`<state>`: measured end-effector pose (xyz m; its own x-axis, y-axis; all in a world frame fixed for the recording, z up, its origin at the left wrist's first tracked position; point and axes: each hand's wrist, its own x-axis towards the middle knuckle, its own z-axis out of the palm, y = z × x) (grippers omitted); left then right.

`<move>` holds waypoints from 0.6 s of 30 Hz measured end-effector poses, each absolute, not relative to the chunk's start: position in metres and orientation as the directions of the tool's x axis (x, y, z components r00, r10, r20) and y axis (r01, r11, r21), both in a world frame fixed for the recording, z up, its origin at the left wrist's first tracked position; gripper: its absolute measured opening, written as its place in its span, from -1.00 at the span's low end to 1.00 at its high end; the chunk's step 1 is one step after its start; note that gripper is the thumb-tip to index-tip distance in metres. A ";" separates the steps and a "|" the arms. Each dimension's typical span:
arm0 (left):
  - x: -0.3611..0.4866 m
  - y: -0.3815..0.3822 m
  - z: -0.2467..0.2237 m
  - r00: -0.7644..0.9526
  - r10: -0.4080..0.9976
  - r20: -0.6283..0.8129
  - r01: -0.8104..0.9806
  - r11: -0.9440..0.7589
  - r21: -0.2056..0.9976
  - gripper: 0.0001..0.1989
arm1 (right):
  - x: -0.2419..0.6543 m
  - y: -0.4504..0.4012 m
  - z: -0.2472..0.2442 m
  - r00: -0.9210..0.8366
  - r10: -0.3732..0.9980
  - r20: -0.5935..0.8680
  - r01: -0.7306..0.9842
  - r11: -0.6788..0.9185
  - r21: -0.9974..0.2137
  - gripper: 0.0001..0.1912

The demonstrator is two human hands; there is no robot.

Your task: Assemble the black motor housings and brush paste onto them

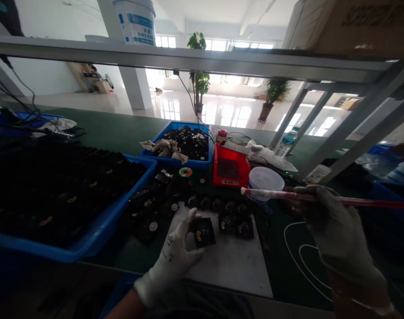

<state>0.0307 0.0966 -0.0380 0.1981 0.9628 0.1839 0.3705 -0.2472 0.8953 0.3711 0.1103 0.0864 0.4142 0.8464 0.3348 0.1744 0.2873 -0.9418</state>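
My left hand, in a white work glove, has its thumb and fingers around the left side of a black square housing with small brass-coloured pieces on its face. The housing is over a pale board. To its right, two similar black housings rest on the board, with a row of several more behind them. My right hand, also gloved, is closed around a long, thin reddish stick held nearly level. The stick's whitish tip points left, close to a clear plastic tub.
A large blue crate of black parts takes up the left side. Behind the board are a blue tray with black parts and a cloth, a red bin and a solder spool. A metal shelf beam crosses above; a white cable lies right.
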 end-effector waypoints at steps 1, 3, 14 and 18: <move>0.030 0.097 -0.034 0.209 0.957 0.202 0.372 -0.268 0.888 -0.02 | 0.359 0.099 0.086 0.339 0.883 0.324 0.146 0.291 -0.946 -0.67; 0.029 0.098 -0.025 0.227 0.950 0.213 0.391 -0.289 0.874 -0.01 | 0.339 0.079 0.084 0.140 0.925 0.354 0.123 0.339 -0.933 -0.79; 0.028 0.088 -0.008 0.287 0.931 0.225 0.311 -0.313 0.897 -0.03 | 0.302 0.059 0.084 -0.464 0.751 0.470 0.241 0.617 -0.749 -0.71; 0.020 0.088 -0.004 0.296 0.945 0.140 0.282 -0.227 0.932 0.01 | 0.303 0.054 0.088 -0.494 0.758 0.426 0.221 0.584 -0.781 -0.75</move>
<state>0.0196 0.0876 -0.0040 0.2961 0.9448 0.1404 0.2822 -0.2270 0.9321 0.3026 0.0543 0.0880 -0.4941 0.7577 0.4263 0.2215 0.5839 -0.7811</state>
